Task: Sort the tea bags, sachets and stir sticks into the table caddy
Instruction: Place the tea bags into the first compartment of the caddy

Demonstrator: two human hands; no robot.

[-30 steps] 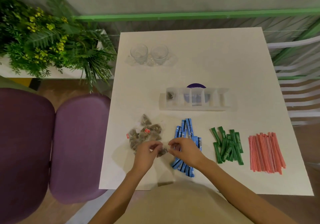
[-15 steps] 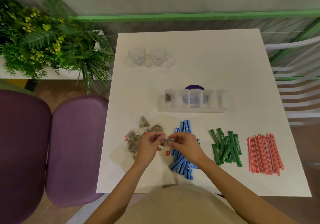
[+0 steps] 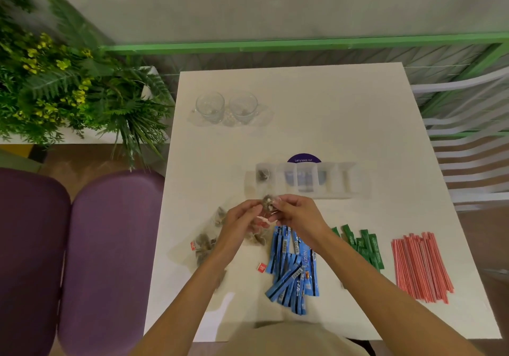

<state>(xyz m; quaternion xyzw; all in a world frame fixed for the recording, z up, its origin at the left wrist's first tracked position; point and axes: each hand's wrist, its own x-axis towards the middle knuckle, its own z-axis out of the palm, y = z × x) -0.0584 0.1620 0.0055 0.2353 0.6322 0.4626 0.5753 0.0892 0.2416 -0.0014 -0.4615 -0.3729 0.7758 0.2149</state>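
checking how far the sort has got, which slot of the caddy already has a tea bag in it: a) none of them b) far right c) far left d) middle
c: a dark tea bag lies in the far-left slot of the caddy. The other slots hold none, and the left hand and right hand pinch a second tea bag in front of it.

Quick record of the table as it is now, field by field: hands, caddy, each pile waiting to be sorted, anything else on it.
hands: left hand and right hand both pinch one tea bag in front of the caddy
caddy: clear caddy; sorted tea bag in its leftmost compartment
tea bag pile: loose tea bag pile, under and left of the left hand
sachets: blue sachets centre, green sachets to their right
sticks: red stir sticks, far right
other: two glasses, far left corner
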